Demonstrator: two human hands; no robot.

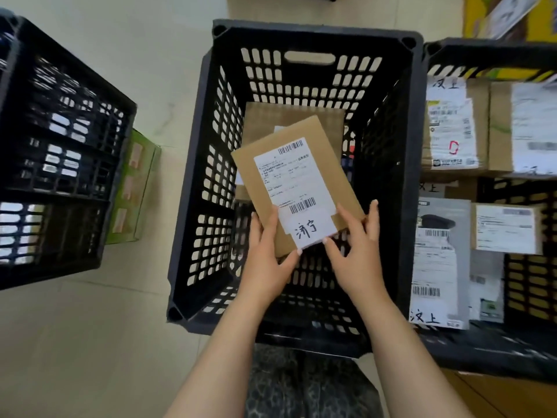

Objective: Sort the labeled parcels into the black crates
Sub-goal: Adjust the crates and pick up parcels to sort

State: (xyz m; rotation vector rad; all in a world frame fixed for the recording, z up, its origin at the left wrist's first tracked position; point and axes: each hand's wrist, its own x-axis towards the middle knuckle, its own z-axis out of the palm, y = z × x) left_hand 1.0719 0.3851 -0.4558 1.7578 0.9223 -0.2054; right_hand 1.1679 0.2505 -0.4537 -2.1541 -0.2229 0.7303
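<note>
Parcel: your flat brown parcel hangs tilted over the middle crate, white label up; a brown box lies below it inside
Left hand: your left hand grips the near left edge, thumb on top
Right hand: your right hand pinches the near right corner, fingers spread on the cardboard
Right crate: right crate holds labeled parcels
Left crate: left crate stands apart; green box beside it

The middle crate, between left crate and right crate, holds a box beneath the parcel.
</note>
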